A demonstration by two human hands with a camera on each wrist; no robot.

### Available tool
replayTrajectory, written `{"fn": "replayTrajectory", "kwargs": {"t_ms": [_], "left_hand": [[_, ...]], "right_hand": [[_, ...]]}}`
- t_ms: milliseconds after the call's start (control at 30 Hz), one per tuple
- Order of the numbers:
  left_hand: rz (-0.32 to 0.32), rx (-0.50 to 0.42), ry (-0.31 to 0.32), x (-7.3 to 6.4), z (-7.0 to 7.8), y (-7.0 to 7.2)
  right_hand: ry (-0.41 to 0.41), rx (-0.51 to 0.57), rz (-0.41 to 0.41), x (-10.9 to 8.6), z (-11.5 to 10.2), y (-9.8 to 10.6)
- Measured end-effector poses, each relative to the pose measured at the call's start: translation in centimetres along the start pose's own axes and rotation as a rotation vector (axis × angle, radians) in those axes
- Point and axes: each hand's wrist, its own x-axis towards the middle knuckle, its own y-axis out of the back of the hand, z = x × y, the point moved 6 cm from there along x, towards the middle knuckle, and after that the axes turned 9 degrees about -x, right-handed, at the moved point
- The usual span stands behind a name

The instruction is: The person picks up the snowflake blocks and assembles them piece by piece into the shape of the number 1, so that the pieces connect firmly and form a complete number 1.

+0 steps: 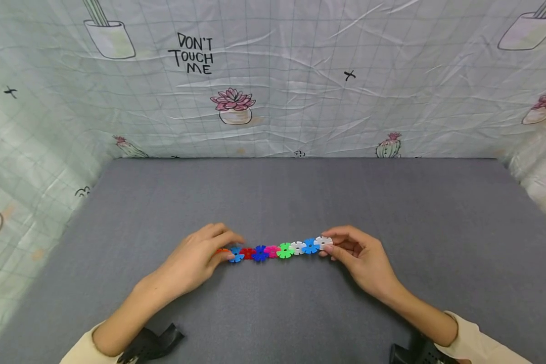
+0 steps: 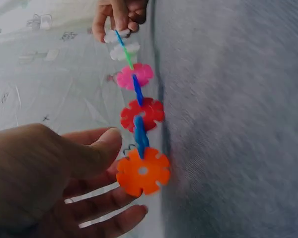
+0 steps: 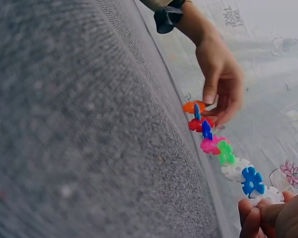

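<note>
A chain of flat, notched, flower-shaped plastic discs (image 1: 284,250) in several colours runs between both hands above or on the grey table. My left hand (image 1: 199,255) is at the chain's left end, beside the orange disc (image 2: 143,171) and the light blue disc (image 2: 140,136). In the left wrist view its thumb stands apart from the fingers, which reach partly behind the orange disc; contact there is hard to tell. My right hand (image 1: 363,258) pinches the white end disc (image 1: 323,242) between thumb and fingers. Next to that sits a blue disc (image 3: 252,182).
The grey cloth-covered table (image 1: 273,197) meets a printed, wrinkled curtain (image 1: 291,76) at its back edge. Black straps (image 1: 152,344) are on both wrists, below light sleeves (image 1: 88,349).
</note>
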Motion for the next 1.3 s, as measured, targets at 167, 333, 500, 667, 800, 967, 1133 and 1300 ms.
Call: {"fn": "replayTrajectory", "kwargs": {"t_ms": [167,333,500,667,800,967,1133,1300], "left_hand": [[-0.090,0.007,-0.010,-0.4,-0.5,-0.7],[-0.121,-0.064,-0.007,-0.2,-0.8,-1.1],[-0.161,-0.173,-0.008,-0.3,-0.8,-1.3],[-0.162,-0.251,-0.015,-0.3,-0.7,-1.4],[-0.132,-0.299,-0.003,-0.1,-0.7,-1.7],[-0.081,-0.342,0.065,0.0,-0.7,-1.9],[-0.010,-0.368,0.142,-0.1,-0.4,-2.1],[0.096,-0.383,0.202,-0.2,0.4,-2.5]], "right_hand": [[-0.003,0.010,-0.001,0.2,0.3,0.2],[0.005,0.028,-0.005,0.3,0.4,0.3],[-0.033,0.026,-0.002,0.4,0.6,0.5],[-0.068,0.022,-0.006,0.3,0.8,0.5],[-0.097,0.033,-0.007,0.4,1.0,0.5],[-0.125,0.047,0.003,0.7,1.4,0.7],[-0.145,0.030,0.013,1.4,1.5,1.3],[-0.144,0.014,0.035,2.7,1.1,2.0]]}}
